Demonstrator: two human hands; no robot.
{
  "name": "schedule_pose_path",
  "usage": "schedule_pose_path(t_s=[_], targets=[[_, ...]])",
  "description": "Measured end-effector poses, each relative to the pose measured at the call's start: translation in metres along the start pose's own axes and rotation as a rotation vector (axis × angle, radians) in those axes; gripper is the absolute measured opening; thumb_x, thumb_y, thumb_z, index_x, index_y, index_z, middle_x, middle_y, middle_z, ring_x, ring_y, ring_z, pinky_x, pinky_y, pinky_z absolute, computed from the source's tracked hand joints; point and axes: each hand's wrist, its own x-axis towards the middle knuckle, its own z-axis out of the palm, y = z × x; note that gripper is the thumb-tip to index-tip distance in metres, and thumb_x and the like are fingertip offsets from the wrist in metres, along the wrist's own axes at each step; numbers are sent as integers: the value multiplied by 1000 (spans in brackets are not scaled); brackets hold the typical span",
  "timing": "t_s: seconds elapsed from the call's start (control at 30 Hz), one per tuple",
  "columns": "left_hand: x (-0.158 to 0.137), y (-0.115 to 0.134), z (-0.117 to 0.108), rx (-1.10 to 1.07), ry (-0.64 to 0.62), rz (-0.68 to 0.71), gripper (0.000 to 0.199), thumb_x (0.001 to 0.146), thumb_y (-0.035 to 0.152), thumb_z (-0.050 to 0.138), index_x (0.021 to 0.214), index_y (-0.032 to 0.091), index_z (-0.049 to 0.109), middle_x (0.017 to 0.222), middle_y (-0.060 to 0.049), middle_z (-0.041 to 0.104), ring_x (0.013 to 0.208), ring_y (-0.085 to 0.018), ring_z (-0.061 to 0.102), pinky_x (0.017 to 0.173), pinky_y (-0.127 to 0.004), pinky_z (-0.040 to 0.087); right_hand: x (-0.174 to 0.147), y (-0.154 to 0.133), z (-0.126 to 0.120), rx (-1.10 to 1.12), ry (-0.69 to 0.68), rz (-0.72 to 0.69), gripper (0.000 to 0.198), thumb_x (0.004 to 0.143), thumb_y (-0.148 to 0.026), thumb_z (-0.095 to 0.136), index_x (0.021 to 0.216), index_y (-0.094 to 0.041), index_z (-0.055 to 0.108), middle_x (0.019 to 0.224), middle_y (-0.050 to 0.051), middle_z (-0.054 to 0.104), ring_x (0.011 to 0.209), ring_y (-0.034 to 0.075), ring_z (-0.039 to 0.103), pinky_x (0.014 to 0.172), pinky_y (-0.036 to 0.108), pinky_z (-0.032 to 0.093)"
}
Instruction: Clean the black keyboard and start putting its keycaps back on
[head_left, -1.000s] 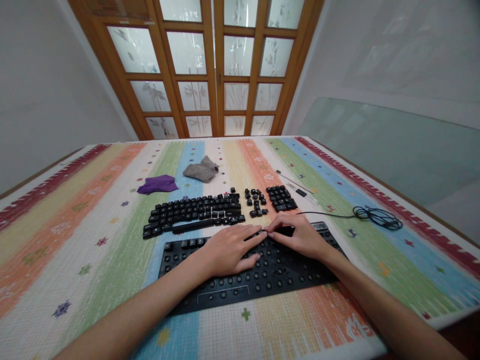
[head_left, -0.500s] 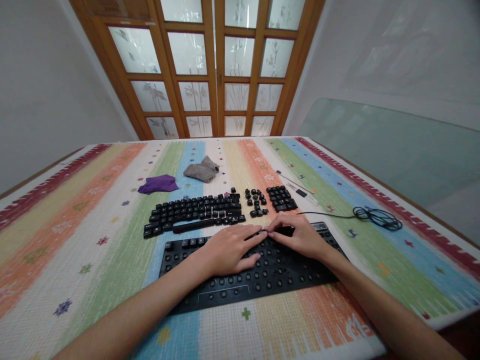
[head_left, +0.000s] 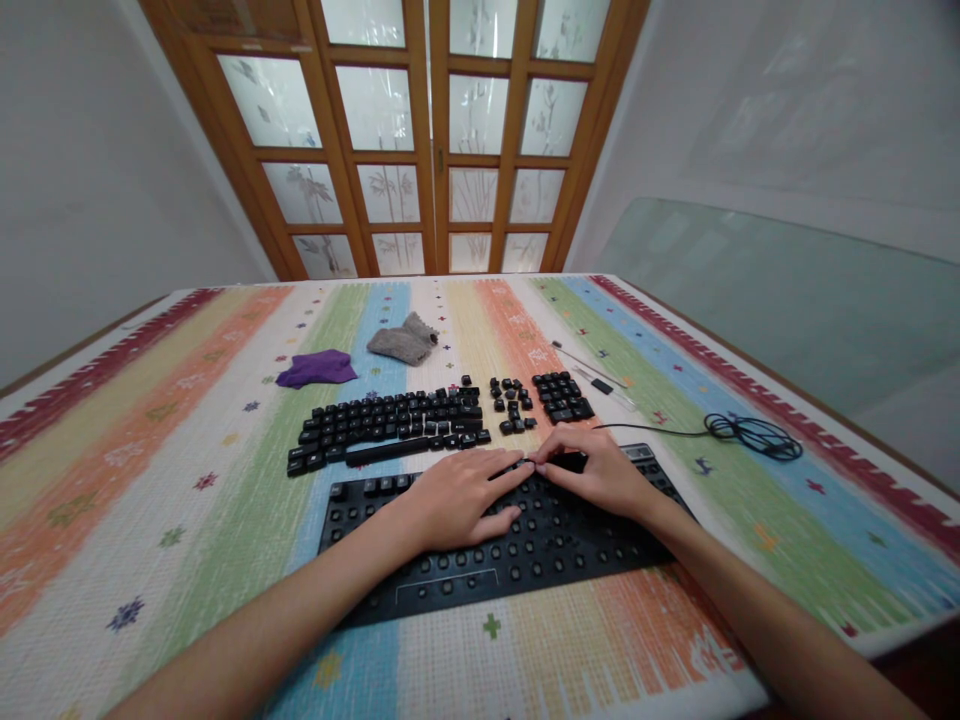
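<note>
A black keyboard (head_left: pixel 540 540) lies on the table, most of its keys stripped to bare stems; a few keycaps (head_left: pixel 385 484) sit along its far left row. My left hand (head_left: pixel 465 495) rests flat over the middle of it, fingers stretched out and thumb apart. At the far edge, my right hand (head_left: pixel 592 470) has thumb and fingertips pinched together, touching the tip of the left index finger. Whatever lies in that pinch is too small and hidden to make out. Beyond the keyboard, loose black keycaps (head_left: pixel 390 420) are laid out in groups, with a long space bar (head_left: pixel 386 452) in front.
Behind the keycaps lie a purple cloth (head_left: pixel 316 367) and a grey cloth (head_left: pixel 405 342). To the right are a thin rod-like tool (head_left: pixel 589 364), a small black piece (head_left: pixel 601 385) and a coiled cable (head_left: pixel 754 437). A striped tablecloth (head_left: pixel 225 500) covers the table.
</note>
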Motion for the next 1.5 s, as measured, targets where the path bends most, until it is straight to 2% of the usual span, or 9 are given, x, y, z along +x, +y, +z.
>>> schedule_pose_path(t_s=[0.37,0.6,0.73,0.83,1.0,1.17,1.37,1.5], targets=[[0,1,-1,-2,6,-5,48,99,40,48,141,17,48,140,-14,58,124,-27,59,104,-43,49,0,0,0,0,-1,2,5,86,-22,65,84,-20,69,81,3,71,75,16,67,72,31,55],[0,1,0,25,5,-1,50,99,40,48,141,13,48,140,-15,57,122,-28,60,103,-41,49,4,2,-4,14,-63,15,5,86,-24,65,85,-21,69,82,3,71,75,16,67,71,30,55],[0,1,1,19,7,-6,50,99,40,47,141,15,48,140,-14,58,122,-27,60,104,-40,49,12,-1,-10,-48,-121,-22,6,86,-22,63,83,-22,69,83,3,72,77,17,67,74,30,53],[1,2,0,12,14,-3,48,100,40,45,140,14,49,139,-14,58,122,-26,60,104,-40,49,22,-6,-15,-144,-129,-71,7,86,-22,62,82,-22,68,81,2,71,77,18,66,75,31,50],[2,2,-1,24,21,7,47,99,40,45,137,13,52,139,-14,59,122,-27,60,103,-40,50,45,-10,-15,-257,-54,-138,10,84,-19,59,81,-23,68,78,3,69,79,20,63,74,32,47],[3,2,1,23,33,12,47,99,40,47,136,11,53,133,-14,63,115,-28,64,99,-40,52,72,-3,-7,-275,6,-175,9,87,-20,58,90,-21,66,93,6,72,90,22,63,83,36,47],[2,3,0,2,20,-3,48,99,40,46,138,12,52,137,-15,60,119,-28,62,101,-41,50,109,9,8,-297,30,-108,12,85,-20,58,93,-19,68,96,7,72,90,21,64,80,35,49],[2,2,2,2,25,-4,48,100,41,45,139,14,51,138,-14,60,121,-26,61,103,-40,49,133,11,21,-333,13,-99,16,86,-18,57,92,-19,71,100,8,73,96,23,64,87,37,49]])
